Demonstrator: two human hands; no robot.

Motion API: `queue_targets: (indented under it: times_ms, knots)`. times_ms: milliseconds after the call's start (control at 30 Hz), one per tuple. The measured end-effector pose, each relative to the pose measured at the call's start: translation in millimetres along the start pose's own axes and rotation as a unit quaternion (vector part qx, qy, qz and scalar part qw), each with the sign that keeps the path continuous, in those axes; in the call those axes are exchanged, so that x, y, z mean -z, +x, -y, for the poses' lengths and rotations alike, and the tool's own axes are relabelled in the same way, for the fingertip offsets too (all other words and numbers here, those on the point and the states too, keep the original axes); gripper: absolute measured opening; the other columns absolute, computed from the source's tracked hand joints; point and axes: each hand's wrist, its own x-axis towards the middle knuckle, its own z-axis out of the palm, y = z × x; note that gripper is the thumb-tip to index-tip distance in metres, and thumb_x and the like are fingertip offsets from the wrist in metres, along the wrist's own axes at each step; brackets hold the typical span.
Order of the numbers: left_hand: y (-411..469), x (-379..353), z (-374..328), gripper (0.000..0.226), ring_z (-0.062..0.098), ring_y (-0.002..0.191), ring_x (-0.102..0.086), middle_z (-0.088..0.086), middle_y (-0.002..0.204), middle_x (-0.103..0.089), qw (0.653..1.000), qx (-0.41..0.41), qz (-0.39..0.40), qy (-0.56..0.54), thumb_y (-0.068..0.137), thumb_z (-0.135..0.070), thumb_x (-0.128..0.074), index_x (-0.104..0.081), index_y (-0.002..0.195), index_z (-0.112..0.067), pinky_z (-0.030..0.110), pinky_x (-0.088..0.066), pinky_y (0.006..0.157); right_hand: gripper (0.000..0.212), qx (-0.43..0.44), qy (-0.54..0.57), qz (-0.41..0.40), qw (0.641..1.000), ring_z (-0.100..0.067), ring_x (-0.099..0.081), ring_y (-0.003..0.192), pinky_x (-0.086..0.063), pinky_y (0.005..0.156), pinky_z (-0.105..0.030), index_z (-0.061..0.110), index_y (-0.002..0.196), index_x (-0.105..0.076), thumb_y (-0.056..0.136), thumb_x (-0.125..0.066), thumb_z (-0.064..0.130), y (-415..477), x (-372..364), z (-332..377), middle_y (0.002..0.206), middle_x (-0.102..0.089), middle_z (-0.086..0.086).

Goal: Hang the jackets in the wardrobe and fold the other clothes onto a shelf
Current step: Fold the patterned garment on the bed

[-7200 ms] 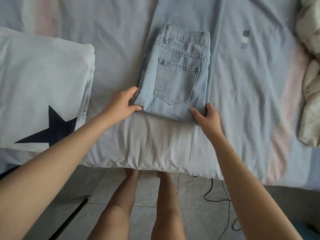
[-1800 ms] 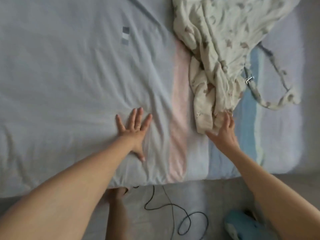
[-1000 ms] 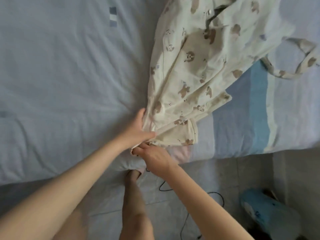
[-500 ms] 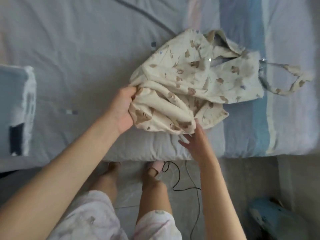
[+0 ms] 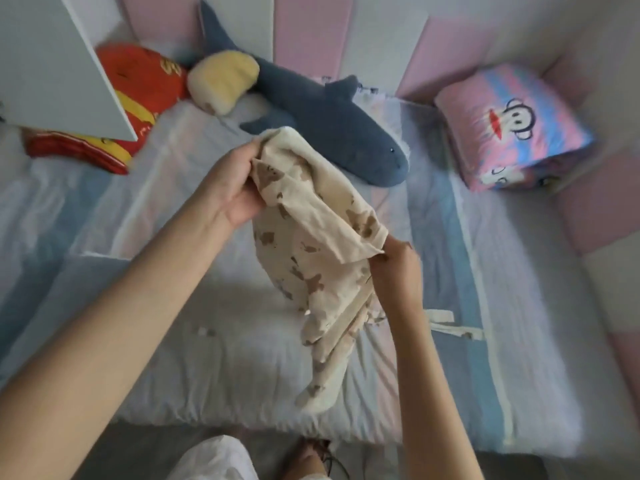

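Note:
A cream garment with brown bear prints [image 5: 311, 258] hangs bunched in the air above the bed [image 5: 207, 358]. My left hand [image 5: 230, 183] grips its upper edge, up and to the left. My right hand [image 5: 396, 271] pinches a lower edge on the right side. The garment's tail droops down toward the bed's near edge. Its straps [image 5: 453, 323] trail on the sheet behind my right forearm.
A grey plush shark [image 5: 322, 123], a yellow plush [image 5: 221, 81] and a red cushion [image 5: 138, 88] lie at the head of the bed. A pink cartoon pillow [image 5: 512, 126] sits at the right. A white panel [image 5: 59, 64] juts in at top left. Padded wall panels surround the bed.
The garment has been lifted off the bed and now hangs between both hands. My view has swung up to show the head of the bed and the plush toys.

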Motion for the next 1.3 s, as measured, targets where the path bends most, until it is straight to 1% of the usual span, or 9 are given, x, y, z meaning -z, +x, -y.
queue_targets:
  times_ms: [200, 400, 601, 767, 901, 1068, 1134, 1234, 1301]
  knots:
    - [-12.4, -29.0, -84.3, 0.035, 0.017, 0.086, -0.066, 0.008, 0.089, -0.070, 0.997, -0.066, 0.041, -0.007, 0.098, -0.020, -0.038, -0.071, 0.090, -0.009, 0.026, -0.055, 0.074, 0.009, 0.054, -0.143, -0.085, 0.985, -0.036, -0.054, 0.096, -0.037, 0.076, -0.037, 0.011, 0.084, -0.061, 0.086, -0.053, 0.011, 52.0, 68.9, 67.8, 0.111, -0.052, -0.012]
    - [-4.3, -34.1, -152.9, 0.046, 0.014, 0.074, -0.070, 0.007, 0.077, -0.072, 0.991, -0.111, 0.056, -0.049, 0.098, -0.010, -0.035, -0.075, 0.076, -0.010, 0.028, -0.057, 0.072, 0.021, 0.036, -0.051, -0.171, 0.983, -0.025, -0.051, 0.073, -0.026, 0.059, -0.031, 0.011, 0.083, -0.064, 0.092, -0.045, 0.010, 98.2, 98.8, 123.9, 0.079, -0.063, -0.009]
    - [36.3, -16.7, -206.5, 0.015, 0.016, 0.085, -0.064, 0.008, 0.093, -0.064, 0.982, -0.116, 0.022, -0.147, 0.097, -0.013, -0.045, -0.059, 0.096, -0.006, 0.027, -0.057, 0.068, 0.026, -0.060, 0.402, -0.092, 0.909, -0.009, -0.049, 0.044, -0.040, 0.040, -0.015, 0.017, 0.074, -0.062, 0.096, -0.050, 0.020, 132.2, 158.7, 210.2, 0.048, -0.054, 0.007]
    - [57.2, -15.3, -181.6, 0.031, 0.010, 0.058, -0.064, 0.006, 0.069, -0.065, 0.990, -0.034, -0.010, -0.139, 0.097, 0.000, -0.042, -0.066, 0.077, -0.002, 0.015, -0.051, 0.052, 0.024, 0.101, 0.196, -0.097, 0.971, 0.000, -0.042, 0.040, -0.037, 0.044, -0.014, 0.024, 0.066, -0.062, 0.090, -0.062, 0.022, 141.0, 202.7, 249.0, 0.043, -0.048, 0.014]
    - [59.5, -20.4, -150.0, 0.032, 0.007, 0.074, -0.060, 0.006, 0.097, -0.063, 0.977, -0.086, -0.071, 0.184, 0.091, 0.001, -0.054, -0.050, 0.123, -0.002, 0.020, -0.049, 0.069, 0.014, 0.173, 0.089, -0.038, 0.980, -0.003, -0.053, 0.052, -0.043, 0.054, -0.016, 0.018, 0.069, -0.071, 0.082, -0.071, 0.022, 145.9, 205.2, 255.0, 0.057, -0.062, 0.011]
    - [35.2, -42.9, -120.6, 0.102, 0.017, 0.140, -0.020, 0.001, 0.150, -0.022, 0.743, -0.218, 0.091, 0.626, 0.070, -0.029, -0.082, -0.019, 0.149, -0.019, 0.031, -0.023, 0.110, 0.009, 0.211, 0.094, 0.046, 0.972, -0.003, -0.054, 0.055, -0.045, 0.058, -0.019, 0.010, 0.076, -0.073, 0.081, -0.073, 0.017, 138.9, 191.1, 256.2, 0.058, -0.062, 0.013]
    - [31.3, -56.4, -95.6, 0.091, 0.011, 0.126, -0.031, -0.005, 0.135, -0.034, 0.740, -0.194, 0.120, 0.633, 0.074, -0.028, -0.080, -0.025, 0.145, -0.017, 0.030, -0.028, 0.106, 0.009, 0.250, 0.114, 0.060, 0.960, 0.000, -0.057, 0.058, -0.045, 0.061, -0.017, 0.016, 0.073, -0.072, 0.082, -0.072, 0.015, 131.1, 192.1, 260.8, 0.060, -0.065, 0.014]
    - [31.5, -65.1, -67.1, 0.034, 0.011, 0.094, -0.056, -0.007, 0.100, -0.059, 0.831, -0.134, 0.099, 0.531, 0.085, -0.018, -0.068, -0.058, 0.118, -0.013, 0.031, -0.046, 0.091, 0.012, 0.300, 0.128, 0.025, 0.945, 0.007, -0.056, 0.058, -0.044, 0.060, -0.012, 0.020, 0.074, -0.071, 0.083, -0.070, 0.012, 123.2, 207.4, 264.1, 0.058, -0.064, 0.021]
    - [31.3, -49.1, -51.9, 0.020, 0.016, 0.090, -0.061, -0.002, 0.091, -0.064, 0.808, -0.074, 0.104, 0.575, 0.085, -0.019, -0.068, -0.063, 0.103, -0.013, 0.033, -0.049, 0.085, 0.008, 0.289, 0.169, -0.040, 0.941, 0.008, -0.052, 0.052, -0.041, 0.056, -0.010, 0.017, 0.077, -0.071, 0.084, -0.069, 0.014, 124.9, 222.5, 260.4, 0.052, -0.061, 0.022]
